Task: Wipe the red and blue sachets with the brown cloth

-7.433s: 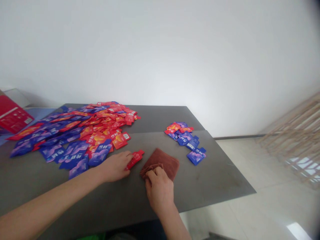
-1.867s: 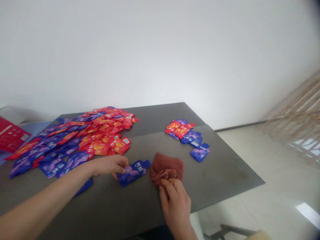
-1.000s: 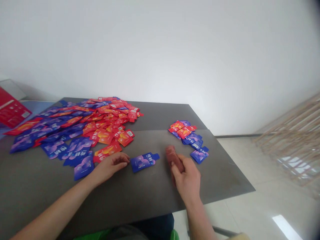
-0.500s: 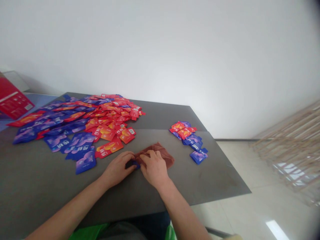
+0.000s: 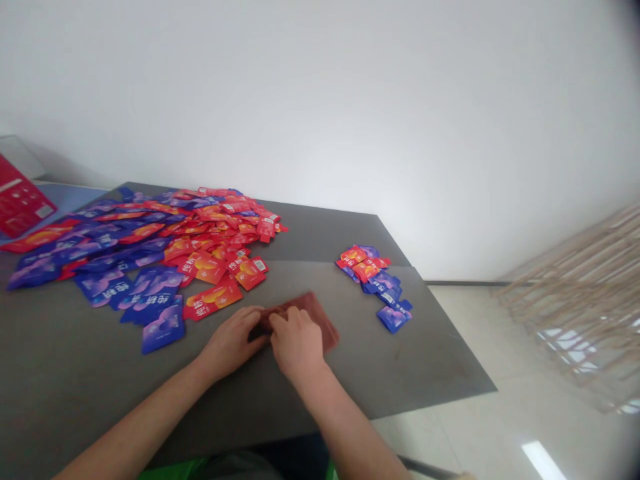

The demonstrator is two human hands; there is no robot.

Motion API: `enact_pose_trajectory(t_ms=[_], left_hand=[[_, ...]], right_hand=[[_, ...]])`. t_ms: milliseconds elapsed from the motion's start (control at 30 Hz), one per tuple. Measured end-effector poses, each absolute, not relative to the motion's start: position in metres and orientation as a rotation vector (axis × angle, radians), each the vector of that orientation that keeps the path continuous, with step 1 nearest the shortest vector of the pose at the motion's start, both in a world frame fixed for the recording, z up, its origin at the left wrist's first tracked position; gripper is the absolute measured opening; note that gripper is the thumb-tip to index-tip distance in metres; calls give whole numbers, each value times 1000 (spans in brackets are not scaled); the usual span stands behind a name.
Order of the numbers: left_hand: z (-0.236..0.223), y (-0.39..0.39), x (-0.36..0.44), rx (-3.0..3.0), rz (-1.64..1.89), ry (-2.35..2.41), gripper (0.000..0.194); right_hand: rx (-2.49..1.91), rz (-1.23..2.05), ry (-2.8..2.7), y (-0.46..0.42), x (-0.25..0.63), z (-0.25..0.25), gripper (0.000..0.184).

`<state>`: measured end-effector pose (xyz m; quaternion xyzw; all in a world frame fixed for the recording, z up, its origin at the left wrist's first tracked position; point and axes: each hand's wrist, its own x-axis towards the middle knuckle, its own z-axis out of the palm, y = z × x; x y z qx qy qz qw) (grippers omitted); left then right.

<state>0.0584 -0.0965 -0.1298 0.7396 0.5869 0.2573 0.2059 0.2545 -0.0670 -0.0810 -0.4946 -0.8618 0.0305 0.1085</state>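
Note:
A thin brown cloth pouch [image 5: 320, 319] lies on the grey table in front of me. Its left end is pinched by the curled fingers of my left hand [image 5: 234, 343]. My right hand [image 5: 297, 341] grips the same end from above, right beside the left, with fingers bent into the cloth. Both hands hide the pouch's left edge, so whatever is under the fingers cannot be made out. To the left of my hands lie a red sachet [image 5: 213, 300] and a blue sachet [image 5: 164, 327], the nearest of a large heap.
A big heap of red and blue sachets [image 5: 200, 227] covers the table's left side. A smaller group of sachets [image 5: 367, 267] lies at the right. A red box [image 5: 23, 203] stands far left. Wooden racks [image 5: 590, 307] stand on the floor beyond the table's right edge [image 5: 455, 327].
The pouch lies flatter, and the blue bit that showed between my hands is out of sight. My right hand has shifted slightly left, with its fingers curled tighter.

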Motion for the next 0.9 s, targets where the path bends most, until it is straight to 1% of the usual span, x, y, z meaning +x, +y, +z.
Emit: enact_pose_trajectory(t_ms=[100, 167, 267, 367, 400, 567, 667, 767, 833, 900], left_hand=[[-128, -98, 59, 2058, 706, 1621, 13], [-127, -99, 60, 2064, 703, 1622, 12], [-127, -98, 60, 2080, 716, 1630, 11], [-128, -98, 60, 2096, 737, 1621, 9], [-129, -98, 60, 2098, 739, 1618, 9], [-128, -99, 60, 2098, 712, 1629, 11], [-128, -99, 60, 2099, 714, 1636, 9], [-129, -99, 59, 2094, 728, 1624, 8], [-129, -99, 59, 2078, 729, 1626, 8], [-128, -100, 59, 2067, 715, 1628, 9]], right_hand=[[-1793, 52, -2388, -46, 273, -79, 25], [-1875, 5, -2307, -36, 288, -70, 26], [-1766, -30, -2318, -46, 284, -63, 22], [-1561, 43, -2501, -62, 264, -70, 18], [-1552, 70, -2537, -62, 261, -73, 19], [-1911, 66, -2338, -34, 279, -70, 25], [-1716, 47, -2369, -42, 271, -65, 21], [-1512, 126, -2520, -59, 253, -74, 17], [-1597, 148, -2502, -56, 255, -82, 17], [-1796, 125, -2393, -42, 270, -84, 21]])
